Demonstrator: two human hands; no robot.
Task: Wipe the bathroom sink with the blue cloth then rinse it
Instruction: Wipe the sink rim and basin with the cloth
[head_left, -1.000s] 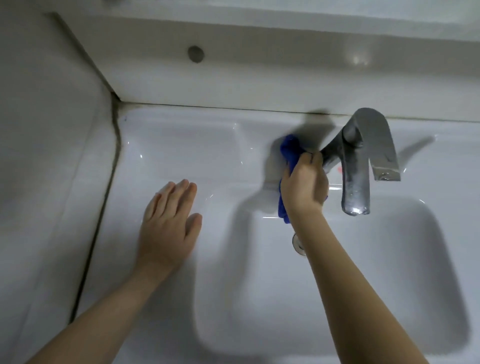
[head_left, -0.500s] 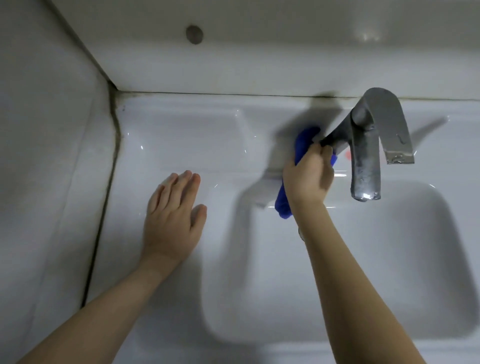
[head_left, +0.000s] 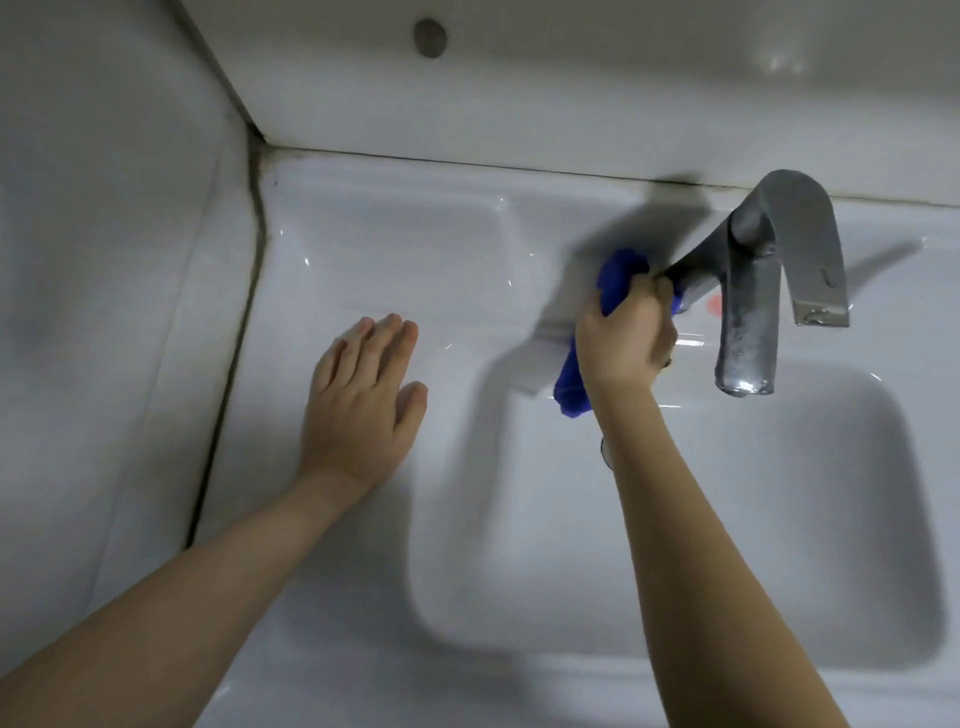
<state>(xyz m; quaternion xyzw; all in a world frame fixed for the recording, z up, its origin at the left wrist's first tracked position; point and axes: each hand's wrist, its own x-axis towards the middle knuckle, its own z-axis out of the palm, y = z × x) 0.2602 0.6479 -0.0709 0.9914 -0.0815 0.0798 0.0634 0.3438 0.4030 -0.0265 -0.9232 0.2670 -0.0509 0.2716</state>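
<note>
My right hand (head_left: 626, 335) grips the blue cloth (head_left: 618, 278) and presses it against the lever handle of the grey metal faucet (head_left: 750, 317) at the back of the white sink (head_left: 363, 249). A tail of the cloth hangs below my fist over the basin's back edge. My left hand (head_left: 363, 400) lies flat, fingers together, on the sink's left ledge and holds nothing. My right forearm hides most of the drain (head_left: 604, 451).
A white tiled wall (head_left: 104, 260) rises at the left with a dark grout seam along the sink edge. A white backsplash ledge (head_left: 571, 104) with a round grey hole (head_left: 430, 37) runs behind the faucet. The rectangular basin (head_left: 779, 519) takes up the right half.
The view has shifted slightly, so the sink and faucet sit lower and further right. My right hand with the cloth stays on the faucet lever, nudged a little upward. My left hand stays flat.
</note>
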